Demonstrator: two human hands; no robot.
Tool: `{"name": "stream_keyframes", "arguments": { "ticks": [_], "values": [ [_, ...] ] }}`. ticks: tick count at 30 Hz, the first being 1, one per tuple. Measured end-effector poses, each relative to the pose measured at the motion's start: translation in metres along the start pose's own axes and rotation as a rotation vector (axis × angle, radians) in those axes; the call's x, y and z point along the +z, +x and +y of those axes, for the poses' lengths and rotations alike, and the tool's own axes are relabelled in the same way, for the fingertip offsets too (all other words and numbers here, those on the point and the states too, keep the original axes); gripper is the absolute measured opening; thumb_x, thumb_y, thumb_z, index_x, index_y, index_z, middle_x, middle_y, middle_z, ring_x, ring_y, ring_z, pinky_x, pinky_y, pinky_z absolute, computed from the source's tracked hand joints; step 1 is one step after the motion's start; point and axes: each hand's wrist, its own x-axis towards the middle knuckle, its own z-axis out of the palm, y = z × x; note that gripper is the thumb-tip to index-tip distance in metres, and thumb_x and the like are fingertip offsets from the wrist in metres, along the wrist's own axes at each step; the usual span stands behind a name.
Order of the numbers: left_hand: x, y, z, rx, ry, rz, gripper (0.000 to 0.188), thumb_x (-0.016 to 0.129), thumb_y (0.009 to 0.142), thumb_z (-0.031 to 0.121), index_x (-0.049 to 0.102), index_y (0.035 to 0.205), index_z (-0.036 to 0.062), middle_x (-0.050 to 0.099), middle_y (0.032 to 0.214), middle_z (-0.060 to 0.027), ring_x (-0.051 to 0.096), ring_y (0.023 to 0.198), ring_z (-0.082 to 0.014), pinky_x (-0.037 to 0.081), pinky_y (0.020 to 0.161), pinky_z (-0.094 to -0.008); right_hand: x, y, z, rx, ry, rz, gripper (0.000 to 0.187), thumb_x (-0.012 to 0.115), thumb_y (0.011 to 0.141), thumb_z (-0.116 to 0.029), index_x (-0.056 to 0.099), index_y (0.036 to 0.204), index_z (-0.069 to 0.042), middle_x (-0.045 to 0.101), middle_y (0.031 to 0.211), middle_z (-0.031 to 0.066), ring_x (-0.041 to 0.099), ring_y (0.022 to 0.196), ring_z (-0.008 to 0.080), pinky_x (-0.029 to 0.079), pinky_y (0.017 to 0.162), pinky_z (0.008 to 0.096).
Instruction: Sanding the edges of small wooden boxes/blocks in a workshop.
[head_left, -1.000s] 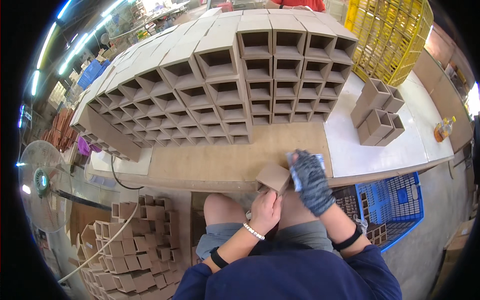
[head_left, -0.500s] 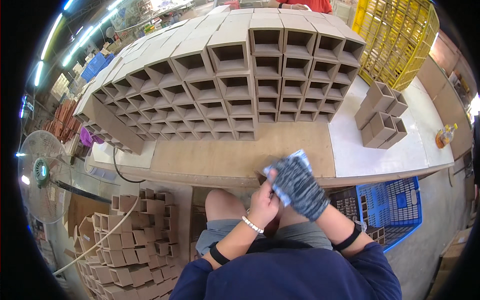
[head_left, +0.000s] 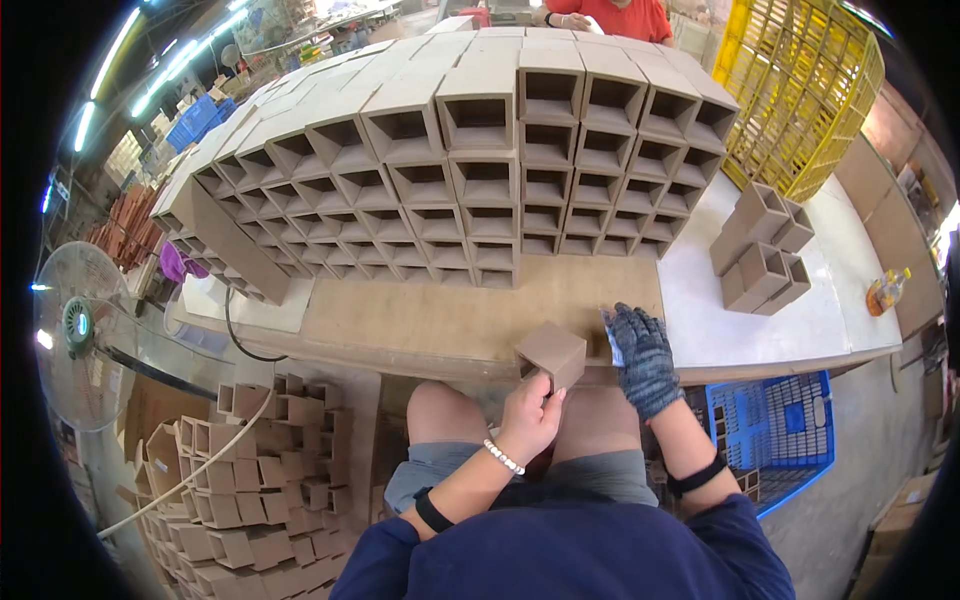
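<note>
My left hand (head_left: 530,412), bare with a beaded bracelet, grips a small grey-brown square box (head_left: 553,352) by its near end, just over the table's front edge. The box is tilted, with two smooth faces showing. To its right, my right hand (head_left: 647,362) wears a dark grey knit glove. Its fingers lie over a pale blue-and-white pad or cloth (head_left: 613,340), mostly hidden beneath them; the exact kind cannot be made out. The gloved hand is apart from the box. Beyond both hands rises a wide stack of similar open-ended square boxes (head_left: 487,183).
More boxes stand at the right (head_left: 765,255), near a bottle of yellow liquid (head_left: 888,291) and a yellow crate (head_left: 800,100). Below are a blue crate (head_left: 790,430) and a box pile (head_left: 240,480). A fan (head_left: 78,320) stands left; a person in red (head_left: 630,18) is opposite.
My hands were together with the gloved one blurred over the box. Now the gloved hand has moved right with the pad, and the left has raised the box into plain sight.
</note>
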Motion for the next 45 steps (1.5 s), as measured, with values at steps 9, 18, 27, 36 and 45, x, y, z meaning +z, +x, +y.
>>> {"name": "stream_keyframes", "arguments": {
  "ticks": [9, 18, 27, 36, 45],
  "values": [
    [0.001, -0.003, 0.001, -0.042, -0.035, -0.005, 0.019, 0.055, 0.080, 0.006, 0.050, 0.097, 0.0003, 0.059, 0.083, -0.0139, 0.060, 0.076, -0.0239, 0.046, 0.065, -0.0320, 0.003, 0.004, -0.008, 0.000, -0.091, -0.166, 0.036, 0.044, 0.078, -0.013, 0.051, 0.114, -0.009, 0.051, 0.116, 0.0136, 0.045, 0.110, 0.0319, 0.030, 0.097, 0.0432],
    [-0.027, 0.013, 0.019, -0.471, -0.489, 0.051, 0.023, 0.052, 0.086, 0.008, 0.048, 0.106, -0.0027, 0.059, 0.094, -0.0035, 0.054, 0.089, -0.0101, 0.041, 0.076, -0.0214, -0.017, 0.007, 0.018, 0.095, 0.222, 0.112, 0.052, 0.044, 0.072, 0.005, 0.042, 0.123, -0.004, 0.046, 0.123, 0.0164, 0.043, 0.114, 0.0295, 0.030, 0.099, 0.0409],
    [-0.012, 0.002, -0.004, 0.282, 0.333, -0.007, 0.034, 0.060, 0.075, 0.011, 0.047, 0.104, -0.0022, 0.059, 0.079, -0.0150, 0.058, 0.070, -0.0299, 0.047, 0.060, -0.0382, -0.029, 0.009, -0.078, -0.463, 0.243, 0.050, 0.041, 0.049, 0.073, -0.008, 0.049, 0.114, -0.004, 0.051, 0.116, 0.0148, 0.048, 0.107, 0.0309, 0.035, 0.094, 0.0389],
    [-0.007, 0.003, 0.001, 0.228, 0.245, 0.057, 0.031, 0.057, 0.075, 0.014, 0.045, 0.100, -0.0001, 0.054, 0.070, -0.0164, 0.053, 0.064, -0.0346, 0.041, 0.054, -0.0432, -0.044, 0.024, -0.066, -0.200, 0.167, -0.226, 0.032, 0.042, 0.083, -0.014, 0.051, 0.112, -0.005, 0.050, 0.117, 0.0175, 0.045, 0.111, 0.0313, 0.030, 0.098, 0.0415],
    [-0.017, 0.013, 0.013, -0.001, 0.193, -0.057, 0.025, 0.059, 0.076, 0.011, 0.048, 0.096, 0.0006, 0.060, 0.079, -0.0141, 0.061, 0.072, -0.0287, 0.047, 0.059, -0.0325, -0.030, 0.022, -0.056, -0.215, 0.275, 0.020, 0.030, 0.047, 0.080, -0.011, 0.053, 0.107, 0.001, 0.053, 0.108, 0.0201, 0.049, 0.103, 0.0329, 0.034, 0.093, 0.0439]
  ]
}}
